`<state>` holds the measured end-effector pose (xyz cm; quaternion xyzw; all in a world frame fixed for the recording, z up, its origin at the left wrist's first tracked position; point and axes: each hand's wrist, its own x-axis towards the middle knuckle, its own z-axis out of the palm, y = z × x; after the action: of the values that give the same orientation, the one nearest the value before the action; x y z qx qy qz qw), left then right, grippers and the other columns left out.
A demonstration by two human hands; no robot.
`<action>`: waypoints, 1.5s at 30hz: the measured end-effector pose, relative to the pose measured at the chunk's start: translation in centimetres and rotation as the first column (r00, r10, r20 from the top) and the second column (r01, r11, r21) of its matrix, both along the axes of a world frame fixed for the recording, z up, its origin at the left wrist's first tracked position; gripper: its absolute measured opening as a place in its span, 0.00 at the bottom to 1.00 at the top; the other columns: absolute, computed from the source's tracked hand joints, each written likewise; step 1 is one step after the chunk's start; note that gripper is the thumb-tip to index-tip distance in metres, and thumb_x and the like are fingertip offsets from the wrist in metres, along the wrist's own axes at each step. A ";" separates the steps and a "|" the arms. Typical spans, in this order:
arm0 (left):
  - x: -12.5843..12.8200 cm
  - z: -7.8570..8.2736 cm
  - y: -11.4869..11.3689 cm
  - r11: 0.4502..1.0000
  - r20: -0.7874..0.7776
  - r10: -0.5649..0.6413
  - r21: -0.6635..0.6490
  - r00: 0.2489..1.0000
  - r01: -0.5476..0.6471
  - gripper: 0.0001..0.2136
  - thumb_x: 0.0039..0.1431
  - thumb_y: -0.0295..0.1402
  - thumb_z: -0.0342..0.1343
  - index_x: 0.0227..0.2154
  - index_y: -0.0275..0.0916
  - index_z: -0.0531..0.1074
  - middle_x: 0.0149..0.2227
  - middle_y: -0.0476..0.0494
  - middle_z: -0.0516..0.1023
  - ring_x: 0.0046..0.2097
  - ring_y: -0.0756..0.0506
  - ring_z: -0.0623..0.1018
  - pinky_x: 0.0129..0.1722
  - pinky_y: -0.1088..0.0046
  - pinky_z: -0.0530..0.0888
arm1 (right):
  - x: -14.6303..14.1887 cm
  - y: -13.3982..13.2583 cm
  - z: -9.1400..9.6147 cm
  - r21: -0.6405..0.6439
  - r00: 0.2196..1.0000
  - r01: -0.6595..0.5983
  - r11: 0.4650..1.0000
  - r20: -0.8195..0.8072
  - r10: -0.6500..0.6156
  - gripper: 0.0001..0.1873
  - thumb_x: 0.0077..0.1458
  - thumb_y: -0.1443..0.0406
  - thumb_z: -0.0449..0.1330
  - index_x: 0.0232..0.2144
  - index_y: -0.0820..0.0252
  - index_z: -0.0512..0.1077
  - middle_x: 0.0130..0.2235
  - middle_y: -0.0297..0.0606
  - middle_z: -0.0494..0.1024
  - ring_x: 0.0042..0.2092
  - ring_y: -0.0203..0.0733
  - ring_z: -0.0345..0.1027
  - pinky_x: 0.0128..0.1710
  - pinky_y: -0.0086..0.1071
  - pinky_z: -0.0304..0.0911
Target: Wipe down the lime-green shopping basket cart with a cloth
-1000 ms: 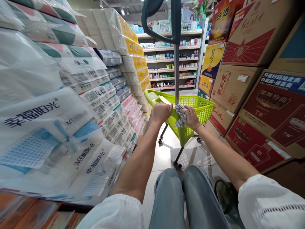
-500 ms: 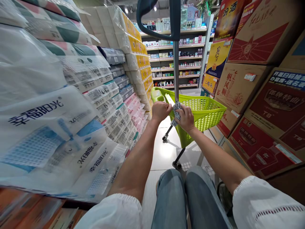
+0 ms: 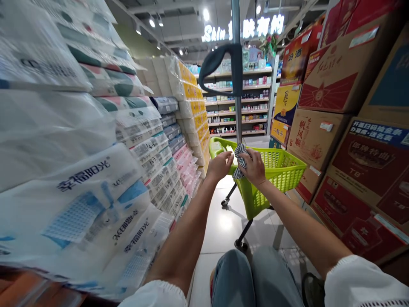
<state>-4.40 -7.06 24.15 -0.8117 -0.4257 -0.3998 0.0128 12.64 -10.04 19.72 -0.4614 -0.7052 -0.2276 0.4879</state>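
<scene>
A lime-green plastic shopping basket on a wheeled frame stands in front of my knees. My left hand is closed at its near left rim; the fingertips are partly hidden, but they appear curled round the edge. My right hand grips a crumpled grey-and-white striped cloth and presses it against the near rim, beside the upright metal pole. A white patch shows on the basket between both hands. Above them, the pole carries a dark loop handle.
Stacked tissue packs rise close on my left. Cardboard drink cartons are piled on the right. Shelves of small goods stand at the aisle's far end. Caster wheels rest on the tiled floor.
My view has tilted up, so the basket and shelves sit lower and a lit sign shows. The left hand has turned slightly and its fingers have loosened a little; the right still holds the cloth.
</scene>
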 end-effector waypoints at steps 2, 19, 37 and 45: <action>0.5 2.0 -0.1 0.999 0.139 -0.039 0.000 0.989 0.039 0.17 0.65 0.41 0.45 0.48 0.41 0.73 0.47 0.41 0.78 0.45 0.45 0.77 0.42 0.71 0.71 | 0.0 0.3 2.8 0.039 1.000 0.003 0.999 -0.011 -0.002 0.19 0.58 0.57 0.54 0.51 0.51 0.69 0.55 0.45 0.65 0.55 0.54 0.57 0.54 0.48 0.60; 1.6 9.6 0.6 0.965 0.316 -0.260 0.043 0.912 0.260 0.13 0.63 0.33 0.43 0.31 0.37 0.73 0.31 0.46 0.76 0.33 0.50 0.74 0.34 0.75 0.71 | -0.7 0.2 5.5 -0.006 0.999 -0.045 0.999 -0.010 0.045 0.11 0.59 0.58 0.53 0.43 0.49 0.71 0.48 0.39 0.73 0.47 0.50 0.65 0.38 0.41 0.68; 1.5 8.0 2.6 0.930 0.450 -0.350 0.062 0.822 0.362 0.14 0.61 0.36 0.48 0.42 0.37 0.75 0.34 0.45 0.78 0.34 0.50 0.75 0.36 0.74 0.72 | -1.9 -0.4 6.7 -0.151 0.996 0.083 0.985 0.033 -0.079 0.11 0.61 0.59 0.53 0.43 0.55 0.69 0.54 0.40 0.69 0.51 0.49 0.62 0.43 0.38 0.66; 1.0 5.7 1.8 0.931 0.414 -0.334 0.002 0.847 0.366 0.14 0.62 0.37 0.50 0.41 0.38 0.77 0.35 0.45 0.79 0.35 0.48 0.75 0.38 0.72 0.73 | -2.0 -0.1 11.0 -0.078 0.996 0.090 0.993 -0.008 -0.091 0.15 0.63 0.58 0.49 0.46 0.55 0.69 0.54 0.40 0.69 0.51 0.49 0.61 0.43 0.38 0.64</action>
<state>-3.44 -5.26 29.84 -0.7742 -0.2790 -0.5387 -0.1805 10.67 -10.18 30.74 -0.5127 -0.6891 -0.2196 0.4627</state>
